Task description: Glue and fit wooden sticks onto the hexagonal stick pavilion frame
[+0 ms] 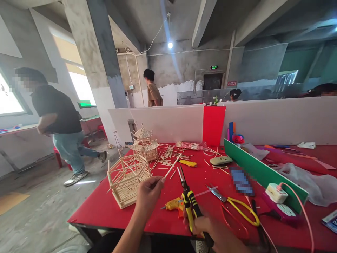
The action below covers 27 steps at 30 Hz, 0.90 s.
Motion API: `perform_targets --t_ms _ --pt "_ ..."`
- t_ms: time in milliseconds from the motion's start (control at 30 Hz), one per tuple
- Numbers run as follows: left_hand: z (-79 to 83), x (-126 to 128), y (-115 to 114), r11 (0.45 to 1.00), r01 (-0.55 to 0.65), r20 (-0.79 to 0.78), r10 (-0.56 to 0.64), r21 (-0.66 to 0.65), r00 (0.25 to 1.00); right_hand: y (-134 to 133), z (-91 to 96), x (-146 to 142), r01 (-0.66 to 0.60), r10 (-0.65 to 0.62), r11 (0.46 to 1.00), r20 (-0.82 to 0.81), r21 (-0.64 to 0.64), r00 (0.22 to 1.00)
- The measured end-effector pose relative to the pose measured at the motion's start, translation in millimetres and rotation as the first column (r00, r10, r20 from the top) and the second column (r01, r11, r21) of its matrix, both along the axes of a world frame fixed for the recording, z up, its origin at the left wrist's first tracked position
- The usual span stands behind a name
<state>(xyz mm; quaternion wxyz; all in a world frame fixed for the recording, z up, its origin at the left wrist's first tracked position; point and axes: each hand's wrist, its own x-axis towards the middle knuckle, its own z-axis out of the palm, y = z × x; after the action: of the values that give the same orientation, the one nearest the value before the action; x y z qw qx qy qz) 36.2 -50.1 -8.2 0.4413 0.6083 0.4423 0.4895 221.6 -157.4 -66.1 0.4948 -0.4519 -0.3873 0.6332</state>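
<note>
Between thumb and fingers, my left hand (150, 191) pinches a thin wooden stick (172, 167) that points up and to the right. My right hand (207, 226) is wrapped round the yellow and black handles of a pair of pliers (190, 200), whose long jaws point up, close to the stick but apart from it. Beside my left hand stands an open frame of wooden sticks (125, 186), with a small stick pavilion (143, 144) behind it. A yellow hot glue gun (173, 205) lies on the table, partly behind the pliers.
Loose sticks (165, 158), a yellow utility knife (188, 163) and yellow-handled scissors (237, 205) lie on the red table (89, 214). A green board (260, 170) and a power strip (283, 211) with a cable stand at right. One person (61, 119) walks past at left.
</note>
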Motion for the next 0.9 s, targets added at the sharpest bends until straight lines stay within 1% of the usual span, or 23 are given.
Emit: perform_targets --t_ms 67,167,267,400,567,633,767,900 --pt "3.1 -1 0 1.000 0.009 0.014 -0.008 -0.025 1.000 -2 2.5 9 -0.034 0.031 0.999 0.154 0.016 0.988" --pt "5.7 2 0 0.995 0.037 0.053 -0.032 -0.098 0.998 -7 5.1 19 -0.088 0.084 0.996 0.269 0.000 0.959" --pt "6.6 11 -2 0.986 0.070 0.071 -0.060 -0.150 0.996 -7 6.2 21 -0.129 0.125 0.992 0.353 -0.011 0.927" --pt "5.5 17 -2 0.985 0.109 0.008 -0.109 -0.134 0.994 -3 12.8 17 -0.167 0.145 0.985 0.353 0.035 0.924" --pt "4.7 17 2 0.989 0.110 -0.117 -0.121 -0.096 0.986 1 24.3 17 -0.201 0.195 0.979 0.362 -0.019 0.912" --pt "5.8 17 2 0.992 0.100 -0.165 -0.112 -0.079 0.980 2 23.6 17 -0.195 0.190 0.981 0.358 -0.023 0.914" --pt "8.1 19 2 0.997 0.081 -0.267 -0.081 -0.012 0.960 6 14.7 15 -0.191 0.186 0.981 0.363 -0.022 0.913" --pt "9.7 21 2 0.997 0.075 -0.322 -0.060 0.033 0.945 9 9.3 13 -0.182 0.169 0.983 0.329 0.011 0.929"
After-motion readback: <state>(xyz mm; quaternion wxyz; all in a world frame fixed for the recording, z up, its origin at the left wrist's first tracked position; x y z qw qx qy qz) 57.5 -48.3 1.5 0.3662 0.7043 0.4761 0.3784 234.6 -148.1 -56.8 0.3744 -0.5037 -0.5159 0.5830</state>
